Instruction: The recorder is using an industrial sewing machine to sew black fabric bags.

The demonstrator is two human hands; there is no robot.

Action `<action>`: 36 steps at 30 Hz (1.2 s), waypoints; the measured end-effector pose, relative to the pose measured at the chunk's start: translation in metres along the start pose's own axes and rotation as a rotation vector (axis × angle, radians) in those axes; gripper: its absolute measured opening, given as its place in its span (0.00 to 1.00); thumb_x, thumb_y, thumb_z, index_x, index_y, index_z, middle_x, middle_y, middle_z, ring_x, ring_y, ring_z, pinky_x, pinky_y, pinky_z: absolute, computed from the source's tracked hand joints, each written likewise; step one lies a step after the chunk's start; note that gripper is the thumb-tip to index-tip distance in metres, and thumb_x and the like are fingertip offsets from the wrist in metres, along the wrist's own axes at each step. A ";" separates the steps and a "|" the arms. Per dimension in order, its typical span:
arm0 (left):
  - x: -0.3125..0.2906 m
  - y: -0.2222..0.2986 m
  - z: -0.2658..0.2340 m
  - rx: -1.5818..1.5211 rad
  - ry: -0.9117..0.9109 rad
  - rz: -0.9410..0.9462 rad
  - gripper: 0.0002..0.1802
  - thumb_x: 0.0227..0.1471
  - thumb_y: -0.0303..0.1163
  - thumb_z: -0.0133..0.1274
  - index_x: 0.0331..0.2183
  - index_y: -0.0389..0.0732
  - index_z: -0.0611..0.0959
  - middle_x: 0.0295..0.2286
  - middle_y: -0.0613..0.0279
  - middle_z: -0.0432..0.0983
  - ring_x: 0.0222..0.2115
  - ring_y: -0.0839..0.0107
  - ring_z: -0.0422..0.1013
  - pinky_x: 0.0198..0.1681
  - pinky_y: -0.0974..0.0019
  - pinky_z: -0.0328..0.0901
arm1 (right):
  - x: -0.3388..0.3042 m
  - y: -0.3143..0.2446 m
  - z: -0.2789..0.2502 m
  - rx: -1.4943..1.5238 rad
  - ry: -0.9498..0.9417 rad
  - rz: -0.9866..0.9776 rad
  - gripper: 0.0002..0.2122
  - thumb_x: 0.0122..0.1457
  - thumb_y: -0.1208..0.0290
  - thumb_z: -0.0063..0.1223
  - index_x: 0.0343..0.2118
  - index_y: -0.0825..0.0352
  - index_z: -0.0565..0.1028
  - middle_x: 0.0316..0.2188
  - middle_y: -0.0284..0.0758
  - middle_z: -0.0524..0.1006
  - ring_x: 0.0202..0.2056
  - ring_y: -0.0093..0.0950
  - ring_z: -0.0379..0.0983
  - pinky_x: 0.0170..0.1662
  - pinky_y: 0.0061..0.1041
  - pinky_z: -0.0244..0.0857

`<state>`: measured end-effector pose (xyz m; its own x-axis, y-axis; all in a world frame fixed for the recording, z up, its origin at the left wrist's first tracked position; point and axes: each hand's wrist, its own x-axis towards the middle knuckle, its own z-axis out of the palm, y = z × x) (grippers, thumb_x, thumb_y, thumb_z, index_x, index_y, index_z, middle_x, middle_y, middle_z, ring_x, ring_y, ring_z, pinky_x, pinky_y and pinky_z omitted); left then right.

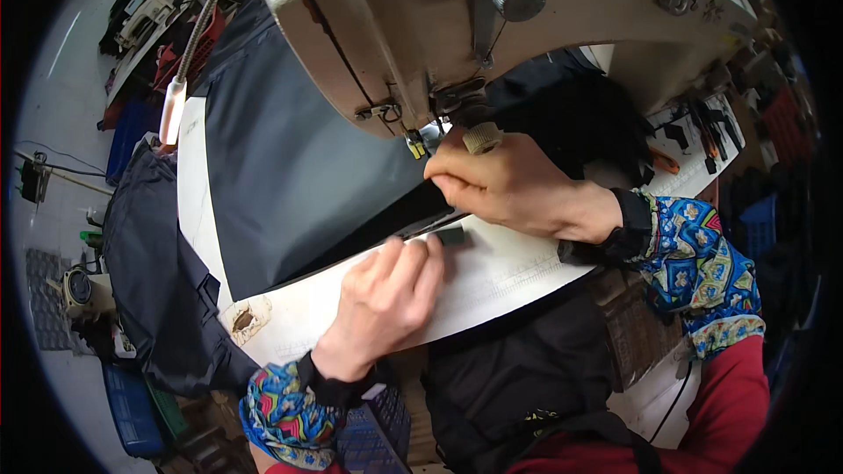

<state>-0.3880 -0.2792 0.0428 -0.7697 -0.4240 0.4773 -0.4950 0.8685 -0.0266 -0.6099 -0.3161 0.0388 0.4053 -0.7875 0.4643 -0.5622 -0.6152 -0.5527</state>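
A large sheet of smooth black fabric (299,167) lies under the head of a beige sewing machine (562,26). Right beside the needle and presser foot (414,144), my right hand (518,180) pinches the fabric's edge between thumb and forefinger. My left hand (382,298) has its fingers curled closed at the near edge of the same fabric, lower and to the left; its fingertips are partly hidden. A short dark strip (451,234) shows on the white table just right of those fingers. Patterned blue sleeves cover both my forearms.
The white table (492,285) has ruler markings and a worn hole near its left end. A lit lamp on a bendable neck (174,110) hangs at left. Black cloth (140,263) drapes off the left side. Scissors and small tools (707,132) lie at right.
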 end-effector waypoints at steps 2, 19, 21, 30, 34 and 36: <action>0.005 -0.016 0.010 0.204 -0.015 0.003 0.14 0.42 0.24 0.56 0.36 0.31 0.82 0.26 0.64 0.68 0.25 0.72 0.68 0.25 0.70 0.65 | 0.003 -0.007 -0.005 0.101 0.024 0.085 0.04 0.58 0.72 0.52 0.34 0.65 0.77 0.34 0.40 0.78 0.33 0.42 0.77 0.35 0.40 0.71; 0.005 -0.028 0.015 -0.224 0.067 -0.279 0.15 0.47 0.15 0.58 0.39 0.33 0.85 0.44 0.51 0.81 0.51 0.52 0.75 0.59 0.49 0.65 | -0.023 0.004 0.001 -0.586 -0.174 -0.205 0.17 0.55 0.72 0.53 0.49 0.65 0.77 0.42 0.33 0.73 0.44 0.31 0.73 0.45 0.31 0.71; 0.006 -0.027 0.019 -0.235 0.025 -0.209 0.16 0.45 0.16 0.58 0.40 0.33 0.85 0.43 0.51 0.81 0.50 0.54 0.76 0.57 0.50 0.68 | -0.022 0.005 0.001 -0.576 -0.184 -0.205 0.17 0.54 0.74 0.53 0.49 0.67 0.77 0.43 0.35 0.74 0.44 0.32 0.73 0.46 0.32 0.71; 0.007 -0.042 0.025 -0.151 -0.014 -0.111 0.14 0.44 0.18 0.60 0.38 0.33 0.86 0.43 0.53 0.82 0.49 0.57 0.77 0.56 0.55 0.71 | -0.036 -0.014 -0.043 -0.536 -0.155 -0.153 0.11 0.50 0.77 0.56 0.39 0.68 0.78 0.45 0.38 0.76 0.46 0.33 0.73 0.46 0.32 0.70; 0.007 -0.056 0.027 -0.173 -0.019 -0.115 0.13 0.46 0.19 0.60 0.38 0.32 0.86 0.44 0.52 0.82 0.50 0.57 0.77 0.56 0.56 0.70 | -0.086 0.019 -0.092 -0.444 0.417 0.093 0.11 0.50 0.88 0.50 0.36 0.73 0.79 0.46 0.43 0.77 0.44 0.39 0.74 0.49 0.33 0.70; 0.016 -0.062 0.030 -0.178 0.008 -0.093 0.14 0.46 0.19 0.60 0.39 0.32 0.85 0.44 0.51 0.82 0.50 0.57 0.77 0.56 0.58 0.70 | -0.117 0.039 -0.124 -0.889 0.641 0.204 0.14 0.51 0.89 0.48 0.40 0.74 0.78 0.45 0.43 0.77 0.46 0.42 0.74 0.52 0.36 0.68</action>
<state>-0.3816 -0.3474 0.0259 -0.7204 -0.5030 0.4775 -0.4839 0.8578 0.1736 -0.7680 -0.2433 0.0489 -0.0565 -0.5483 0.8344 -0.9958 -0.0290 -0.0865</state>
